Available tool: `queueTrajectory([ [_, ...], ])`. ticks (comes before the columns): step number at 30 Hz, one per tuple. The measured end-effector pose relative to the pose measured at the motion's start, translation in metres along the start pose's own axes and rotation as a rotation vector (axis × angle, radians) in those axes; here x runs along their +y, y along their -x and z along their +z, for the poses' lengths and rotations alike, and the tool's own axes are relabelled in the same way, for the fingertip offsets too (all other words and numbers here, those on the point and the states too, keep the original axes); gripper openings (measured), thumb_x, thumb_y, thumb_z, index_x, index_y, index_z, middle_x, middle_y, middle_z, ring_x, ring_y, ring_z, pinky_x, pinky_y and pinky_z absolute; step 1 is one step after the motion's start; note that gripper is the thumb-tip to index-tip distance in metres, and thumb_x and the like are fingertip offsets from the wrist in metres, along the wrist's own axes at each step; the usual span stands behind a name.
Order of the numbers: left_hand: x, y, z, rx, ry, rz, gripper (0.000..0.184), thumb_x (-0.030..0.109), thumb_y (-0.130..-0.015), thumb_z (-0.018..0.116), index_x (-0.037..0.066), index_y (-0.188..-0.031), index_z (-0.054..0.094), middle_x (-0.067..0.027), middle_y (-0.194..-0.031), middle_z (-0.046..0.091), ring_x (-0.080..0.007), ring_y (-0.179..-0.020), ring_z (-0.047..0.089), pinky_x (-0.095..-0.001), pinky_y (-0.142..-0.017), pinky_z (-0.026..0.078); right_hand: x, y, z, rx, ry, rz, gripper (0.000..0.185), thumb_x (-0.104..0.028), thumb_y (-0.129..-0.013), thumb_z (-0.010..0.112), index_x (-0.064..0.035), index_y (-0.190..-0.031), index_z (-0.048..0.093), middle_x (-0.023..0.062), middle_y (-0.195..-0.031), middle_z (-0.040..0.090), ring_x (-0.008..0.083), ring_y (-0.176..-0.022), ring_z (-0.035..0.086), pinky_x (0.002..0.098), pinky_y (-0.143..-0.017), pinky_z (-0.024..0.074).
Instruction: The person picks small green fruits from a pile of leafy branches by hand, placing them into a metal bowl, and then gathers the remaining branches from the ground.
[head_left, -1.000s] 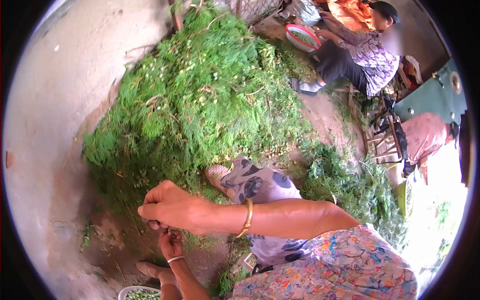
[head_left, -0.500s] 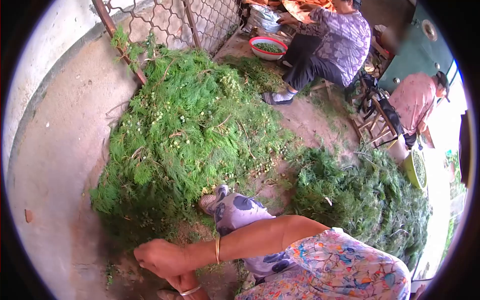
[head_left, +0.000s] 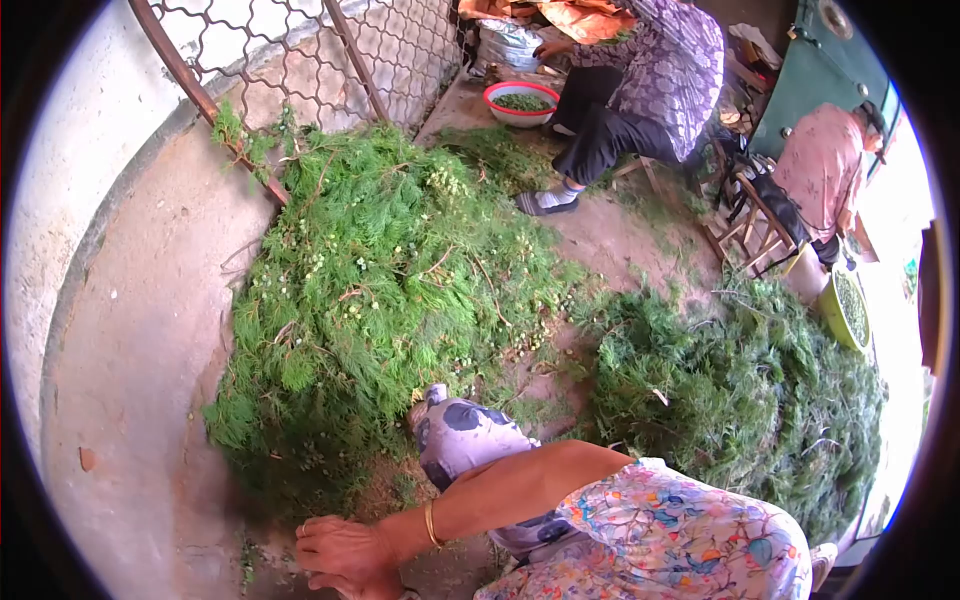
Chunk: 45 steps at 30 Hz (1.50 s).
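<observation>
My right hand (head_left: 345, 553), with a gold bangle (head_left: 432, 524) on the wrist and a ring, is low at the bottom left. Its fingers are bent and close together; what they hold, if anything, is hidden. My left hand is almost wholly covered beneath it, with only a bit of silver bangle (head_left: 409, 594) at the bottom edge. Nearest to the hands are a few small green sprigs (head_left: 248, 562) on the ground and the shaded lower side of a big heap of leafy evergreen branches (head_left: 370, 280) bearing pale round seed cones.
A second, darker branch heap (head_left: 740, 390) lies at right. Beyond sits a person (head_left: 660, 80) beside a red-rimmed basin (head_left: 520, 103) of green bits. Another person (head_left: 820, 170) bends near a yellow-green basin (head_left: 846, 308). Wire mesh (head_left: 300, 60) and a wall (head_left: 70, 170) border the left.
My right hand has moved slightly right and down, and its fist has loosened into bent fingers. My left wrist has dropped mostly out of sight. The view has shifted a little.
</observation>
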<state>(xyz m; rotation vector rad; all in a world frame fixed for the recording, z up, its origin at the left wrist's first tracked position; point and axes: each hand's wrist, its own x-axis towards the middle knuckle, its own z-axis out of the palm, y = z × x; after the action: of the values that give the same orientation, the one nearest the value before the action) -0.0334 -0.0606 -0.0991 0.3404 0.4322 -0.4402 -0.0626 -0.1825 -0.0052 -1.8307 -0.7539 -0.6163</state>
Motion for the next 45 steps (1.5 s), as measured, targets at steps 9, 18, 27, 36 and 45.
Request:
queueTrajectory([
  [9,-0.02,0.041,0.02,0.046,-0.059,-0.133,0.013,0.014,-0.092,0.049,0.004,-0.084,0.052,-0.0081,-0.078,0.049,-0.0173,-0.065,0.041,-0.0314,-0.059,0.038,0.012,-0.011,-0.015,-0.001,0.015,0.157,0.031,-0.026,-0.072,0.064,0.0008,-0.08,0.049,0.0167,-0.08,0.052,0.0356,-0.083,0.052,0.0435,-0.069,0.0425],
  [18,-0.038,0.072,0.042,0.241,-0.071,-0.13,0.02,0.012,-0.093,0.047,0.006,-0.074,0.047,-0.0037,-0.067,0.037,-0.013,-0.054,0.025,-0.0271,-0.049,0.028,0.021,-0.018,-0.04,-0.372,0.01,0.299,0.028,-0.02,-0.066,0.067,0.0049,-0.072,0.056,0.0199,-0.065,0.057,0.0382,-0.066,0.059,0.0433,-0.06,0.0451],
  [27,-0.033,0.077,0.037,0.277,-0.03,0.026,0.02,0.013,-0.089,0.055,0.007,-0.073,0.046,-0.0011,-0.062,0.037,-0.0121,-0.052,0.028,-0.028,-0.048,0.029,0.014,-0.012,-0.038,-0.545,0.066,0.264,0.018,-0.012,-0.064,0.065,0.0048,-0.069,0.062,0.0207,-0.064,0.06,0.0363,-0.066,0.062,0.0405,-0.057,0.0487],
  [36,-0.011,0.068,0.03,0.081,-0.094,-0.071,0.015,0.026,-0.089,0.054,0.011,-0.092,0.053,-0.0021,-0.078,0.051,-0.0136,-0.066,0.044,-0.0232,-0.046,0.032,0.021,-0.025,-0.036,-0.527,0.18,0.491,0.012,-0.016,-0.061,0.064,-0.0047,-0.065,0.065,0.0167,-0.069,0.064,0.0348,-0.07,0.064,0.0428,-0.06,0.0526],
  [45,-0.014,0.07,0.055,-0.111,0.197,-0.007,0.035,0.028,-0.091,0.053,-0.005,-0.104,0.056,-0.0192,-0.104,0.06,-0.0341,-0.105,0.055,-0.0473,-0.089,0.049,0.037,-0.032,-0.054,-0.306,-0.189,0.446,0.016,-0.005,-0.071,0.068,-0.0002,-0.086,0.064,0.0148,-0.086,0.065,0.0282,-0.076,0.064,0.0331,-0.066,0.0516],
])
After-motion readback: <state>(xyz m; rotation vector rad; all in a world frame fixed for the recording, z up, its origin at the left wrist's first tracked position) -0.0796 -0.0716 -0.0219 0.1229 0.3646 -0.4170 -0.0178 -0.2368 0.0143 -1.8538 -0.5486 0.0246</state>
